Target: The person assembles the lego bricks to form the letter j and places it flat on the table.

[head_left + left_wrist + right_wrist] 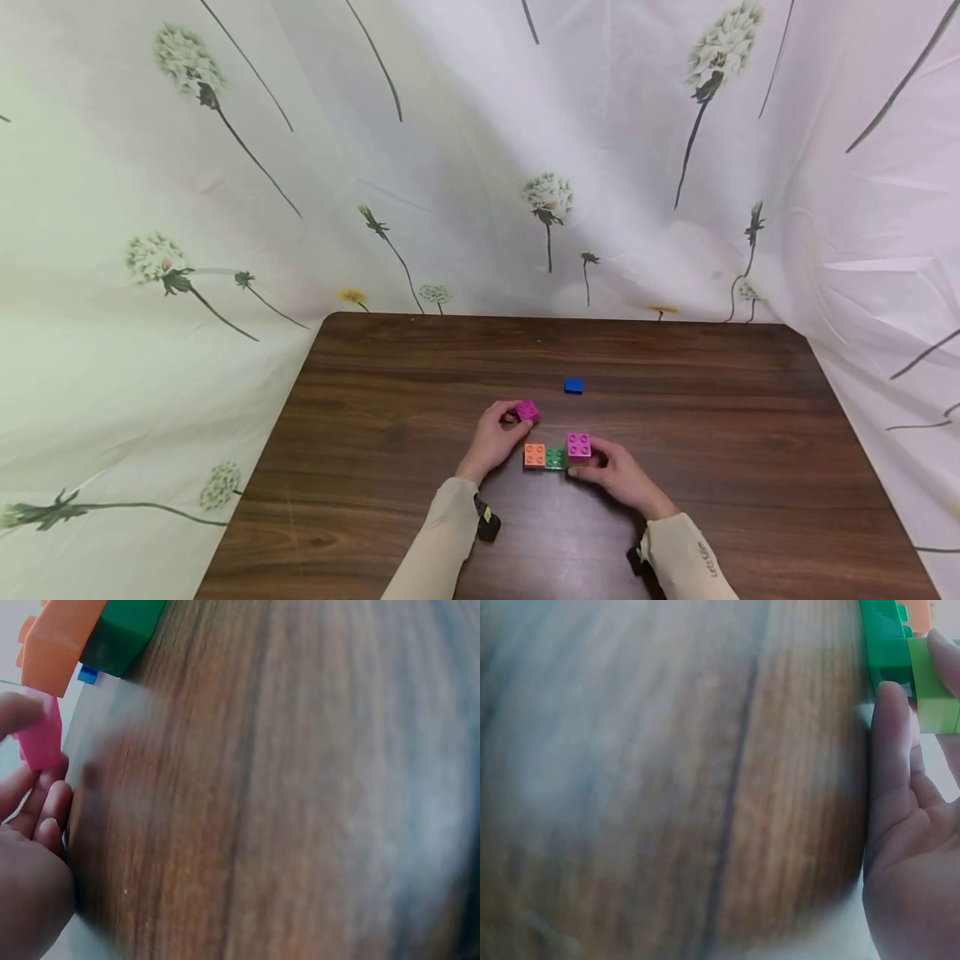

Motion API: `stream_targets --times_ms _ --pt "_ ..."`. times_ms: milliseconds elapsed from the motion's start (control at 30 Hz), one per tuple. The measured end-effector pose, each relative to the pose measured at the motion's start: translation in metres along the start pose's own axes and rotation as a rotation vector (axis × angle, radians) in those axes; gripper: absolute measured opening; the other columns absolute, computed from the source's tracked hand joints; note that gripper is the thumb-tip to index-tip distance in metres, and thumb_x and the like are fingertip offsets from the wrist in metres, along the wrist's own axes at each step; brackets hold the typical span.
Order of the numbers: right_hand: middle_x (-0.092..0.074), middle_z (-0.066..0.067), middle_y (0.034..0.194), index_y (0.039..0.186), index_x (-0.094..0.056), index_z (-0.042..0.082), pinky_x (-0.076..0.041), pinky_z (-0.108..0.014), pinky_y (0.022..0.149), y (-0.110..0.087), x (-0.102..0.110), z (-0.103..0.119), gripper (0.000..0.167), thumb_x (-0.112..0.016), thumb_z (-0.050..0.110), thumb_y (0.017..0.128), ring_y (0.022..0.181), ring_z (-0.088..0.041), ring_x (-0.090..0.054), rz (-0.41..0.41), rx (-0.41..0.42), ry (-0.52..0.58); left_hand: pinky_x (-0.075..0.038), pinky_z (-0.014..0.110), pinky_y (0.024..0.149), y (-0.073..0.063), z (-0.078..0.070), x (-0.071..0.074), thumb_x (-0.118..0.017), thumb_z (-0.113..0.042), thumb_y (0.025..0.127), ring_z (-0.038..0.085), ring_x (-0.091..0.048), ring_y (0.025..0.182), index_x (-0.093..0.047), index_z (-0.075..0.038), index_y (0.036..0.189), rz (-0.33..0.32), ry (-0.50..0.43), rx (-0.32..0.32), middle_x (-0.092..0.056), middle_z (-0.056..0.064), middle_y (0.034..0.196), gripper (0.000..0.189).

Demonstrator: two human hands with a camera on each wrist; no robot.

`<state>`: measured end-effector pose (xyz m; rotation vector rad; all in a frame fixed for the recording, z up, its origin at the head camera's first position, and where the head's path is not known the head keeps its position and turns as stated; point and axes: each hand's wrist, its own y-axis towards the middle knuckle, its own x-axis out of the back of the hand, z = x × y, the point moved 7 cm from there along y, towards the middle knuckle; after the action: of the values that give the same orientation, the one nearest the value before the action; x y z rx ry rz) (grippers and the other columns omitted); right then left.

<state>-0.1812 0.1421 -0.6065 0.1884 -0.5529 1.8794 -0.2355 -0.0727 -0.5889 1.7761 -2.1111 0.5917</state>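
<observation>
My left hand (491, 442) pinches a magenta toy brick (527, 411) between thumb and fingers, left of and beyond the joined bricks. In the left wrist view the same brick shows pink (43, 735). At the right end of the joined bricks, my right hand (621, 477) grips a light green brick (933, 694), its thumb and fingers on opposite sides. A pink brick (578, 446) stands higher at that end. The dark green brick (555, 457) forms the middle, and an orange brick (534, 454) sits on its left end.
A small blue brick (573, 386) lies farther back on the brown wooden table (375, 467). Behind the table's back edge hangs a white cloth (465, 167) printed with dandelions. Black wrist cameras (487, 523) are strapped over the beige sleeves (442, 533).
</observation>
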Motion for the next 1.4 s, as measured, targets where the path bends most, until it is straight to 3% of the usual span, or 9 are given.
stream_targets --times_ms 167,367,700,867,1000,1133,1400 --pt "-0.058 0.0 0.082 0.121 -0.062 0.018 -0.042 -0.026 0.064 0.0 0.001 0.001 0.045 -0.076 0.035 0.082 0.074 -0.014 -0.051 -0.004 0.004 -0.009 -0.045 0.026 0.078 -0.002 0.003 0.002 -0.07 -0.034 0.088 0.016 -0.054 0.095 -0.064 -0.013 0.122 0.008 -0.061 0.03 -0.062 0.003 0.106 0.041" --pt "-0.057 0.0 0.082 0.122 -0.062 0.016 -0.042 -0.026 0.065 -0.001 0.001 0.003 0.046 -0.075 0.035 0.082 0.075 -0.014 -0.051 0.001 0.01 -0.019 -0.048 0.024 0.076 -0.008 -0.002 0.008 -0.073 -0.031 0.085 0.016 -0.057 0.09 -0.064 -0.011 0.119 -0.019 -0.13 0.026 -0.064 0.007 0.102 0.04" --pt "-0.058 -0.002 0.084 0.123 -0.062 0.016 -0.043 -0.027 0.067 -0.001 0.001 0.004 0.046 -0.075 0.034 0.082 0.076 -0.016 -0.052 0.017 0.008 0.002 -0.045 0.026 0.078 -0.015 -0.037 0.007 -0.07 -0.033 0.088 0.017 -0.054 0.092 -0.062 -0.017 0.123 0.027 -0.143 -0.025 -0.063 0.003 0.105 0.039" --pt "-0.059 -0.002 0.086 0.125 -0.061 0.014 -0.043 -0.027 0.068 0.0 0.0 0.004 0.048 -0.075 0.034 0.083 0.078 -0.016 -0.052 0.025 0.014 0.004 -0.045 0.022 0.076 -0.019 -0.063 0.0 -0.068 -0.026 0.089 0.017 -0.055 0.092 -0.062 -0.015 0.126 0.075 -0.153 -0.112 -0.06 0.003 0.106 0.039" --pt "-0.063 -0.001 0.096 0.128 -0.06 0.014 -0.043 -0.026 0.074 0.0 0.001 0.006 0.051 -0.074 0.034 0.083 0.084 -0.015 -0.053 0.019 0.029 0.002 -0.045 0.022 0.077 -0.024 -0.081 -0.008 -0.069 -0.022 0.087 0.025 -0.057 0.094 -0.063 -0.013 0.124 0.124 -0.153 -0.189 -0.06 0.004 0.106 0.039" --pt "-0.065 0.001 0.104 0.127 -0.06 0.018 -0.043 -0.027 0.079 0.0 0.001 0.007 0.05 -0.074 0.036 0.083 0.09 -0.014 -0.054 0.023 0.037 0.005 -0.048 0.026 0.08 -0.03 -0.091 -0.018 -0.069 -0.023 0.087 0.028 -0.058 0.098 -0.062 -0.014 0.125 0.174 -0.116 -0.231 -0.059 0.001 0.108 0.039" --pt "-0.063 0.001 0.088 0.117 -0.064 0.017 -0.044 -0.025 0.072 -0.004 0.002 0.01 0.038 -0.074 0.033 0.084 0.08 -0.011 -0.055 0.039 0.06 0.03 -0.05 0.037 0.086 -0.036 -0.102 -0.026 -0.07 -0.022 0.088 0.027 -0.058 0.102 -0.062 -0.014 0.124 0.229 -0.085 -0.261 -0.06 0.0 0.11 0.038"
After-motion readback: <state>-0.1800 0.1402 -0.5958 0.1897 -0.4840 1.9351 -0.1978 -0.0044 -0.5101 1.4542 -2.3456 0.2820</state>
